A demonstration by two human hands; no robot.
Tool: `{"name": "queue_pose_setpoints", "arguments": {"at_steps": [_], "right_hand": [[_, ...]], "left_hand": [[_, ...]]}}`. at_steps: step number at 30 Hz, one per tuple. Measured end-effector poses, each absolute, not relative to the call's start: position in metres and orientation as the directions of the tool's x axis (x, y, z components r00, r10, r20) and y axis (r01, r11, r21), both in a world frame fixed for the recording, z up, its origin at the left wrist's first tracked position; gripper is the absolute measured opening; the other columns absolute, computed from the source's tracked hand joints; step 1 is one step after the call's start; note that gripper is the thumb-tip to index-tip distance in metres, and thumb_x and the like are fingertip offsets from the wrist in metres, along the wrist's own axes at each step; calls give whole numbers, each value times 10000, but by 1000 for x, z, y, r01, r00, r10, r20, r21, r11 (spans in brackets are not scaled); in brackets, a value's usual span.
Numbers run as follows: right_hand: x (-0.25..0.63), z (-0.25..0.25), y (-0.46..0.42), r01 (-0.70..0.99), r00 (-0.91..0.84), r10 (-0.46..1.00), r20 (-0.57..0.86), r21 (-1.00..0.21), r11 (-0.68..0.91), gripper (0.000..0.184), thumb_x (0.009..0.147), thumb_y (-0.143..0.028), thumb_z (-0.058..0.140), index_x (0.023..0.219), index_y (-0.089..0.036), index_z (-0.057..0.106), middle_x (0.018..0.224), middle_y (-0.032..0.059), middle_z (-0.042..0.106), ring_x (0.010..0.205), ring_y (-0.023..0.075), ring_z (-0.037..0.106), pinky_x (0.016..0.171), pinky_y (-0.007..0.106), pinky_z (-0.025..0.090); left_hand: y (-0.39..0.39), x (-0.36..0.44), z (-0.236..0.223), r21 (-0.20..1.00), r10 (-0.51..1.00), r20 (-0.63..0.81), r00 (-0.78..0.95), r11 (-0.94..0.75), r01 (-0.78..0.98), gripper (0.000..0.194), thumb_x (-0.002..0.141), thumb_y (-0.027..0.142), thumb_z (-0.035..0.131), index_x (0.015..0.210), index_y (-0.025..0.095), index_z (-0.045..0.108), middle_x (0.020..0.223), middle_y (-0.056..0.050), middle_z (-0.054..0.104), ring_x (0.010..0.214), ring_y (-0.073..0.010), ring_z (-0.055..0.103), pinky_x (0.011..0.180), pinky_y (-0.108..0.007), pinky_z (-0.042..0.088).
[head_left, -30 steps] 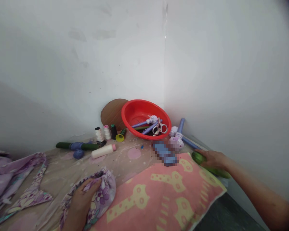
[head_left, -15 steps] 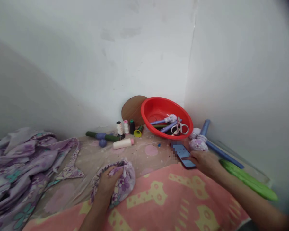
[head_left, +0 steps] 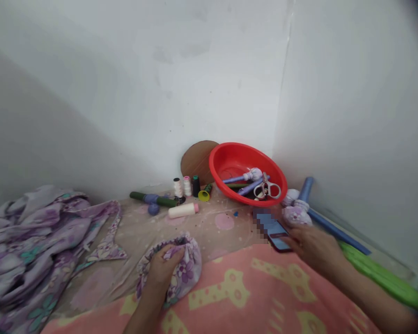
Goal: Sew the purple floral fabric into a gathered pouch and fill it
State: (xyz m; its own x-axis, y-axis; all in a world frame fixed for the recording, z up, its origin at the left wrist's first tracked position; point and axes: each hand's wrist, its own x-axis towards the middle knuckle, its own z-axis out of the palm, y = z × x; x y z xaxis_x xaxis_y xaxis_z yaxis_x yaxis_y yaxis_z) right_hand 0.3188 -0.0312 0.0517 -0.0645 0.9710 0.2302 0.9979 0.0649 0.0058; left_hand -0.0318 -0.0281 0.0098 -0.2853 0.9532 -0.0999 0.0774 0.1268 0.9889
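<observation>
Lower centre: I view the left hand pinching the pouch. Lower right: right hand at the phone; finger closure indeterminable.

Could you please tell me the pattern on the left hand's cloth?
The cloth shows purple flowers on pale lilac, best in the head view.

Slim bare forearms taper to a bare left hand and right hand.

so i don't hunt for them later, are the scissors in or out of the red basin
In: the scissors lie inside the red basin, loop handles toward its near rim.
</observation>
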Motion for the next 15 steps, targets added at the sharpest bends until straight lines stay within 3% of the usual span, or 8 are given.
{"name": "queue_pose_setpoints", "arguments": {"at_steps": [2, 4, 7, 11, 15], "right_hand": [[278, 47, -33, 954, -181, 964, 193, -204, 220, 325, 803, -329, 390, 588, -157, 562, 623, 61, 582, 603, 165, 537, 512, 248, 310], [235, 39, -36, 814, -359, 908, 216, -404, 417, 206, 766, -260, 447, 634, -159, 569, 674, 35, 587, 639, 136, 531, 566, 227, 339], [181, 28, -37, 617, -470, 839, 275, -577, 535, 91, 692, -197, 526, 755, -183, 590, 777, 13, 601, 748, 131, 527, 660, 213, 354], [137, 21, -27, 567, -442, 856, 268, -656, 498, 147, 665, -183, 533, 791, -195, 609, 796, 8, 604, 757, 130, 521, 667, 210, 352], [113, 12, -6, 539, -389, 902, 185, -748, 386, 114, 620, -187, 560, 712, -178, 627, 694, -4, 610, 644, 122, 521, 574, 198, 346]], "left_hand": [[-29, -32, 9, 992, 962, -95, -258, 113, 57, 259, 544, 357, 643, 662, 133, 587, 529, 8, 601, 508, -159, 559, 474, -237, 424], [-29, -31, 11, 994, 969, -76, -235, 92, 59, 239, 552, 355, 637, 627, 135, 580, 506, 21, 584, 494, -144, 541, 472, -224, 410], [-30, -31, 14, 995, 972, -48, -229, 66, 69, 223, 548, 339, 641, 596, 130, 580, 505, 23, 579, 503, -134, 526, 488, -216, 399], [-28, -33, 12, 997, 974, -27, -227, 42, 64, 202, 535, 314, 653, 585, 129, 587, 498, 27, 570, 498, -129, 511, 490, -215, 389], [-25, -36, 8, 999, 977, -9, -215, 20, 50, 210, 545, 321, 649, 606, 126, 603, 541, 7, 593, 533, -145, 530, 517, -227, 402]]}}
